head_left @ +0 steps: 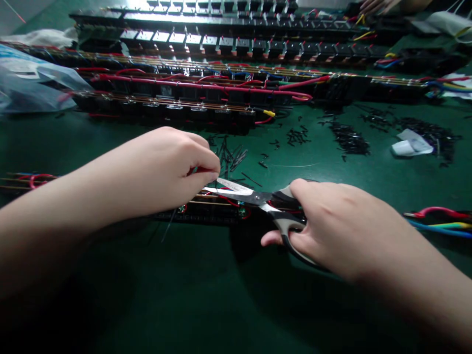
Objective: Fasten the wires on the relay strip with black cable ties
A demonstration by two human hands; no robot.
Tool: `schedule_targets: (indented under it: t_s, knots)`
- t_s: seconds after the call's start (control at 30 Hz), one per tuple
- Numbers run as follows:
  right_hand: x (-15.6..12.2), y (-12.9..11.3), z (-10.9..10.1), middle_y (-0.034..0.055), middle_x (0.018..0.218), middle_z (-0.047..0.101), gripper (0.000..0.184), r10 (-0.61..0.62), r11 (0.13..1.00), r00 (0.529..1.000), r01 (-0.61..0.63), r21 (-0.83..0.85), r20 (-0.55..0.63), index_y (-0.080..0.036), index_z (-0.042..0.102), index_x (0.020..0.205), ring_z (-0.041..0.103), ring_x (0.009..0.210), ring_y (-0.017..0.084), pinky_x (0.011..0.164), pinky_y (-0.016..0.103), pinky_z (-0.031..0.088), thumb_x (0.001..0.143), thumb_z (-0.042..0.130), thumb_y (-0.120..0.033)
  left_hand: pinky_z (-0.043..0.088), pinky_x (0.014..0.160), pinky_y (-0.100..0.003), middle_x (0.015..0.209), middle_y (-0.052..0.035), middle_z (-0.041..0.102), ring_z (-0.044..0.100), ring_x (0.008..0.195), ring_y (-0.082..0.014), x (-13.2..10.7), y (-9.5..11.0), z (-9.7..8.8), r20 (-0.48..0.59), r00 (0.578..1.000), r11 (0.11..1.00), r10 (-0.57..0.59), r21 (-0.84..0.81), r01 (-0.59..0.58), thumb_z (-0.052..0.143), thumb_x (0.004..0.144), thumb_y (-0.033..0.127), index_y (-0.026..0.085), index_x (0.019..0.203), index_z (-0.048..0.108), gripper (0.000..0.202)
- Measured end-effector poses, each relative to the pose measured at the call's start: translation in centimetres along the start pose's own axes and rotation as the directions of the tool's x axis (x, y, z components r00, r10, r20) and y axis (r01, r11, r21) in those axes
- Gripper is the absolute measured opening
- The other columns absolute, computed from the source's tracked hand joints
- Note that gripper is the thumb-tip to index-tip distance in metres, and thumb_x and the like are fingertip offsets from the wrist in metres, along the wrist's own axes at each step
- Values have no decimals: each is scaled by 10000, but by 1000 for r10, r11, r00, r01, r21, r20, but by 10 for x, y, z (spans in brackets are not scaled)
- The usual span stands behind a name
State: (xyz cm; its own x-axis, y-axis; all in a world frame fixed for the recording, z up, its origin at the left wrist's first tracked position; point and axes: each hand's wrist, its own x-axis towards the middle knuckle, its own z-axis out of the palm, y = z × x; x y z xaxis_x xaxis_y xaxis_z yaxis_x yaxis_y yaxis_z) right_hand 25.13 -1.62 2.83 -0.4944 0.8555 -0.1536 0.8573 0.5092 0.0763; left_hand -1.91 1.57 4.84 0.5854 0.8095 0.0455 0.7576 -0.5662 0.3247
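Note:
My right hand (332, 221) grips a pair of scissors (258, 197) with black and pale grey handles. The blades stand apart and point left, their tips close to my left fingertips. Thumb and finger of my left hand (173, 162) are pinched together on a thin black strip (216, 184), most of it hidden. Below both hands lies a long black strip assembly (217, 212) with red wires, copper-coloured rods and small green parts. Thin dark strands (168, 226) stick out below my left wrist. More loose black strands (234, 157) lie just beyond my left hand.
Across the green table (177, 295) sit several long black assemblies (206, 93) with red wiring. Piles of short black pieces (348, 137) and a small white item (411, 143) lie at right. A plastic bag (37, 81) is at left. Another person's hand (379, 6) shows top right.

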Motion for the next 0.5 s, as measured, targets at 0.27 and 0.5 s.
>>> schedule_targets:
  t_s: [0.27, 0.5]
  knots:
    - [2, -1, 1, 39, 733, 648, 506, -28, 999, 1000, 28, 30, 0, -250, 543, 797, 635, 647, 281, 567, 346, 327, 788, 752, -710, 450, 658, -295, 836, -29, 691, 605, 718, -154, -1, 14, -1, -16, 993, 987, 117, -106, -118, 445, 968, 260, 211, 746, 721, 357]
    - [2, -1, 2, 32, 726, 638, 522, -20, 999, 1000, 21, 34, -13, -253, 532, 796, 625, 643, 274, 576, 348, 328, 780, 754, -724, 399, 625, -318, 826, -29, 658, 568, 697, -172, -6, 8, -5, -9, 997, 995, 75, 70, -75, 461, 992, 374, 225, 807, 661, 311]
